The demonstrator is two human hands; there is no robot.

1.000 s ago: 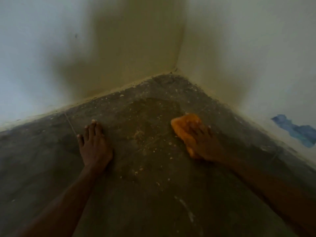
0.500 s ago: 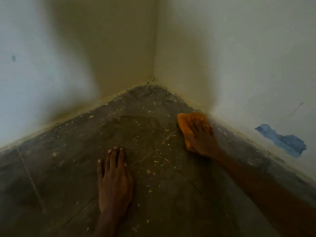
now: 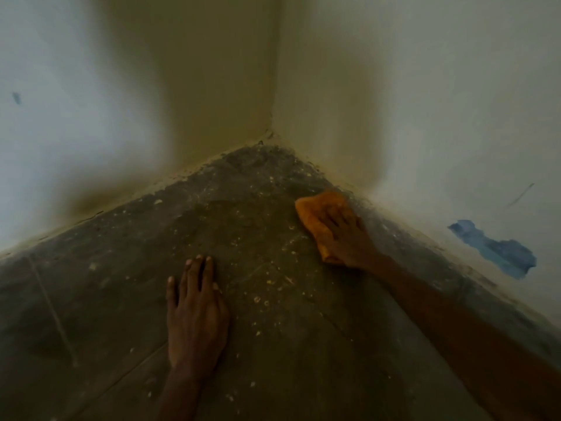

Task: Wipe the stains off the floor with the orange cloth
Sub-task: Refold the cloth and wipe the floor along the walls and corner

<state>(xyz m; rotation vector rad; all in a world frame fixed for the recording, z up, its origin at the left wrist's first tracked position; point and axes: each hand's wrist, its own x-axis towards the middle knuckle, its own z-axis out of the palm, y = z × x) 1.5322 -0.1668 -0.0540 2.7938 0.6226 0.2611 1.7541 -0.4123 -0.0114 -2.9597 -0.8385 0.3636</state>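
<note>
The orange cloth (image 3: 315, 212) lies flat on the dark floor (image 3: 273, 344), close to the foot of the right wall. My right hand (image 3: 344, 238) presses down on it with fingers spread, covering most of it. Only the cloth's far and left edges show. My left hand (image 3: 195, 314) rests flat on the floor with fingers apart, holding nothing, to the left of the cloth and nearer to me. Pale specks and stains (image 3: 264, 299) dot the floor between my hands and toward the corner.
Two pale walls meet in a corner (image 3: 271, 132) straight ahead, hemming the floor in on the left and right. A blue patch (image 3: 498, 252) marks the right wall low down. A thin groove (image 3: 51, 308) runs across the floor at the left.
My right hand has pushed the cloth farther right, up to the right wall. My left hand has come nearer to me and toward the middle; the view has swung left.
</note>
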